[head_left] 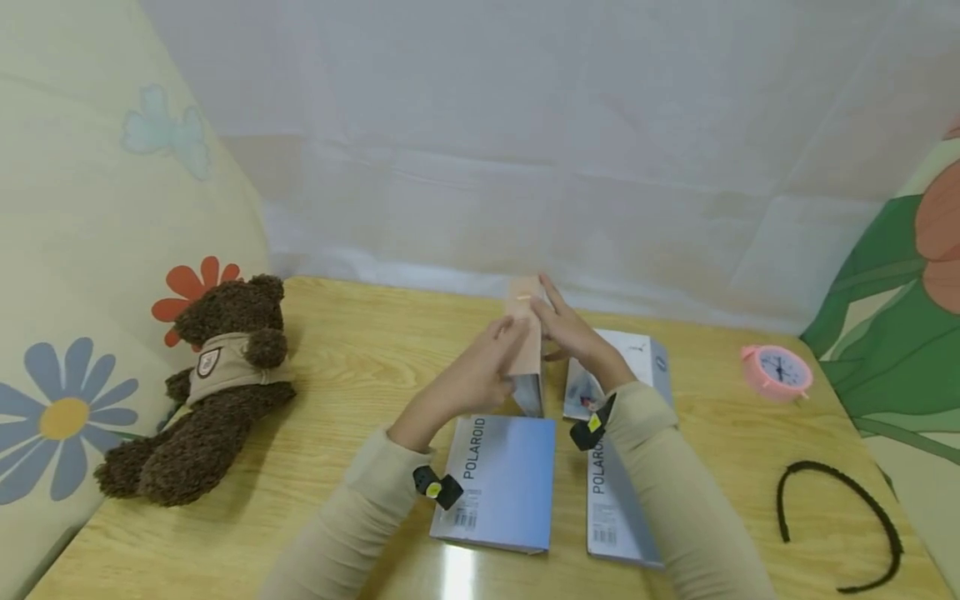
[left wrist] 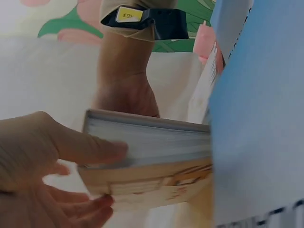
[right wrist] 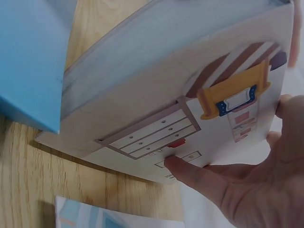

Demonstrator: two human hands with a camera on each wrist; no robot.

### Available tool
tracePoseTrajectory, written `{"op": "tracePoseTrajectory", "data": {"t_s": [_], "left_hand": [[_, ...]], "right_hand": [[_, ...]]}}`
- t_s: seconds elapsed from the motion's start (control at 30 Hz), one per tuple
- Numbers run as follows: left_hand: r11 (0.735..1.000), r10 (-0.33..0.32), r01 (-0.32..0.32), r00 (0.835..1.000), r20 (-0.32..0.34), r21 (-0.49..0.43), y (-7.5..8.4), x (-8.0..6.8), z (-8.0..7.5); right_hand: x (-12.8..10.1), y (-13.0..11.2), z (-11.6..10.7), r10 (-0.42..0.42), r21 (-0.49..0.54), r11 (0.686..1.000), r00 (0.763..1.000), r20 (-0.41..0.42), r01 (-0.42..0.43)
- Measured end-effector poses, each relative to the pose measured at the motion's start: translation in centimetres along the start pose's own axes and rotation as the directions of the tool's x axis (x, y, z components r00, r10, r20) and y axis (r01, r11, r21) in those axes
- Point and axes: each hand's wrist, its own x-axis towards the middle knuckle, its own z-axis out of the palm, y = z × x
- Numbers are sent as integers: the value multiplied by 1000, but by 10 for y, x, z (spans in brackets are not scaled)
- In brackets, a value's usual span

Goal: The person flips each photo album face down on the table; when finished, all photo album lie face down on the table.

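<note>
A thick book (head_left: 528, 354) stands on edge on the table in the head view, its pale pink side up. In the right wrist view its cover (right wrist: 156, 135) shows drawn furniture with drawers and a striped awning. Pale layered page edges (left wrist: 161, 142) show in the left wrist view. My left hand (head_left: 480, 367) grips the book from the near left, thumb (left wrist: 102, 149) along the page edges. From the far right my right hand (head_left: 573, 333) holds it, thumb (right wrist: 190, 173) on the cover; some of its fingers are hidden behind the book.
A blue POLAROID box (head_left: 502, 487) lies just in front of the book. Another POLAROID box (head_left: 618, 508) lies under my right forearm, with a white picture-covered item (head_left: 626, 354) behind it. A teddy bear (head_left: 225, 400) sits left; a pink clock (head_left: 780, 371) and black headband (head_left: 847, 479) lie right.
</note>
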Motion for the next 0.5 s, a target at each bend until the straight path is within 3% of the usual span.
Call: {"op": "tracePoseTrajectory", "data": {"t_s": [0.1,0.2,0.5], "left_hand": [[975,-100,89,994,-43,-204,-11,0,10],[934,-167,152,986,-18,-322,-21,1,21],[923,-116,163,981,153,-347,-43,9,45]], "right_hand": [[-1,1,-3,2,14,1000,1000,7,-2],[0,2,-5,0,16,1000,1000,3,0],[0,6,-5,32,43,999,999,-19,-31]]}}
